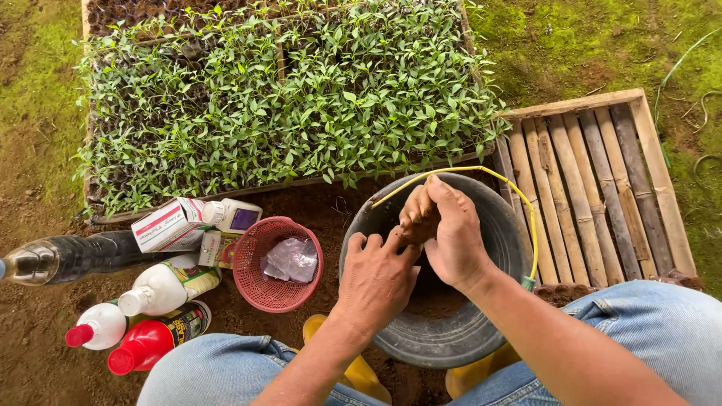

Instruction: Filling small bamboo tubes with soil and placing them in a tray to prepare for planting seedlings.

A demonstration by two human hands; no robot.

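Observation:
My two hands meet over a black bucket (451, 342) with a yellow wire handle (526, 203). My right hand (453, 233) curls around a brown, soil-coloured lump (416, 218) and holds it above the bucket's opening. My left hand (374, 280) rests on the bucket's near rim, its fingertips touching the same lump from below. Dark soil lies inside the bucket, mostly hidden by my hands.
A large tray of green seedlings (286, 98) lies beyond the bucket. A red mesh basket (274, 263) with a clear packet sits to the left, beside several bottles (162, 289) and a small carton (167, 224). A bamboo slat rack (594, 188) lies to the right. My knees are below.

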